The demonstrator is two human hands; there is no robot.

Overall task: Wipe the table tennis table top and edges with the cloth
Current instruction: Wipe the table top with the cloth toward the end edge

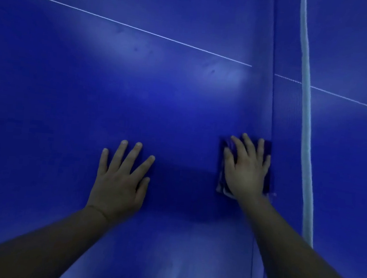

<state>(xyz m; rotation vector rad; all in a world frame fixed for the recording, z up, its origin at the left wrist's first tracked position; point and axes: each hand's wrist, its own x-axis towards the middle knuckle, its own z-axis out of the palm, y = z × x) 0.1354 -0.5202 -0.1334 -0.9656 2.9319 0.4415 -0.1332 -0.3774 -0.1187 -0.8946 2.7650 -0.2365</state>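
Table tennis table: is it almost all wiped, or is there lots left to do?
Hard to say how much is done: the blue table top shows no clear wiped trail. Right now the right hand presses the folded cloth flat beside the net, while the left hand rests on the top. Dark spots farther away remain, and no table edge is in view.

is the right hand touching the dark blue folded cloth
Touching: the head view shows the right hand pressed flat on the dark blue folded cloth, fingers spread.
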